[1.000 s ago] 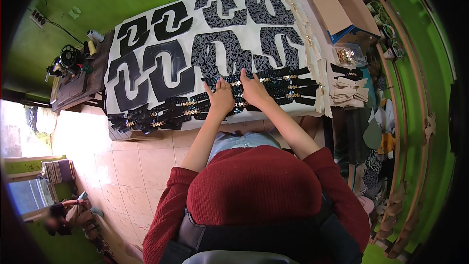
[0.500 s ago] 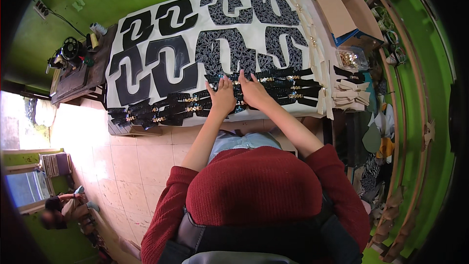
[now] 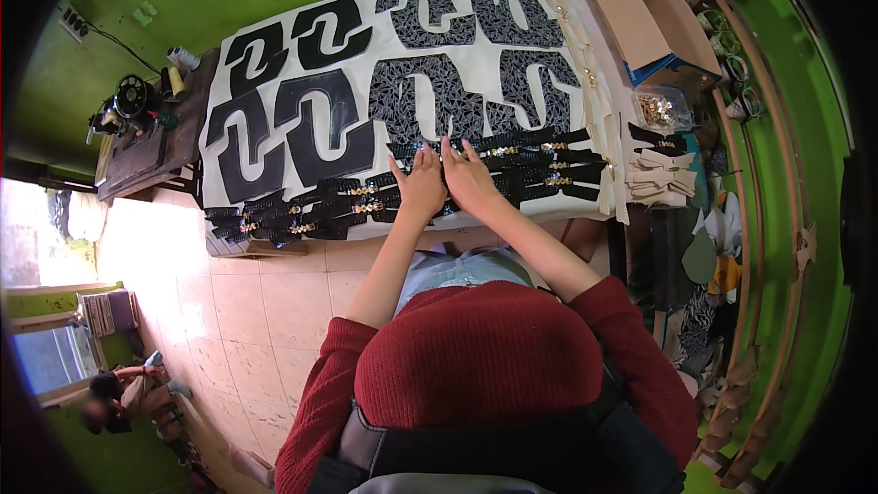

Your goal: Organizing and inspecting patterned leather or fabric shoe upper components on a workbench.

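Black sequined straps [image 3: 576, 155] with gold ornaments lie in rows along the table's near edge. My left hand [image 3: 422, 188] rests palm down on the middle of these rows, fingers stretched forward and thumb side turned to the other hand. Right beside it, almost touching, my right hand [image 3: 469, 181] presses on the same straps with its fingers extended. What lies under both palms is hidden. Just beyond my fingertips is a grey-and-black patterned cut piece [image 3: 395, 91] with a curved slot. Neither hand appears to grip anything.
Plain black cut pieces [image 3: 326, 134] cover the table's left half. Beige strips [image 3: 594, 110] run down its right side, near a stack of beige bow-like pieces [image 3: 660, 176]. A plastic box of gold parts [image 3: 660, 110] and an open carton [image 3: 645, 18] stand far right. A sewing machine [image 3: 137, 96] is left.
My right hand has shifted slightly left, narrowing the gap to my left hand. The whole view has moved a little; the laid-out pieces keep their places.
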A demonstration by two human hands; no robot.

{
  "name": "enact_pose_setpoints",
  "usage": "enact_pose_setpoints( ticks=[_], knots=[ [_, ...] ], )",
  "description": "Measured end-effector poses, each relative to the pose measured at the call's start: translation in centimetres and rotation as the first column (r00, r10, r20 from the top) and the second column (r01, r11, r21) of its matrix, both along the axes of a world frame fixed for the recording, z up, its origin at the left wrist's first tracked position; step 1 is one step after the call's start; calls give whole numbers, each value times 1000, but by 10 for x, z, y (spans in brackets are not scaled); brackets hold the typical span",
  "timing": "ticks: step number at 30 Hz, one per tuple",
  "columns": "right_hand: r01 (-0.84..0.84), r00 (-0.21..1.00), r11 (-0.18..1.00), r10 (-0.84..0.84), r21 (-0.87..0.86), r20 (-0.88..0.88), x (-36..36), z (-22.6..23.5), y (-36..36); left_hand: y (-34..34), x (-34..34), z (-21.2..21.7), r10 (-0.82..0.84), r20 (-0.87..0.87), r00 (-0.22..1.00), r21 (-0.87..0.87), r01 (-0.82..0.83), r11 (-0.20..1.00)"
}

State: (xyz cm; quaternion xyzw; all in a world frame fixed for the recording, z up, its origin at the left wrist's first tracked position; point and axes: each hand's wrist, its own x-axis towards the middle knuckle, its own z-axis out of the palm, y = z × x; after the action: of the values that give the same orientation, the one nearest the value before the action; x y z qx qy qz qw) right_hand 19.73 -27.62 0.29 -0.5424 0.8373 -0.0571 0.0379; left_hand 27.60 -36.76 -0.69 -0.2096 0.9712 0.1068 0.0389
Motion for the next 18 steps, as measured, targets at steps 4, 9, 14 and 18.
enact_pose_setpoints(
  ticks=[4,9,14,18],
  knots=[
    [-5,999,998,2,-65,-46,4,-8,-1,0,0,-1,0,6,1000,-13,0,1000],
    [61,979,990,-84,129,186,0,29,-5,-4,1,-2,-5,4,1000,-23,5,1000],
    [74,985,997,-75,11,155,-5,6,1,-4,1,-6,-12,-7,1000,-63,12,998],
    [301,814,942,-173,-147,554,-34,6,10,-5,-2,-5,-34,-77,996,-43,31,999]
  ],
)
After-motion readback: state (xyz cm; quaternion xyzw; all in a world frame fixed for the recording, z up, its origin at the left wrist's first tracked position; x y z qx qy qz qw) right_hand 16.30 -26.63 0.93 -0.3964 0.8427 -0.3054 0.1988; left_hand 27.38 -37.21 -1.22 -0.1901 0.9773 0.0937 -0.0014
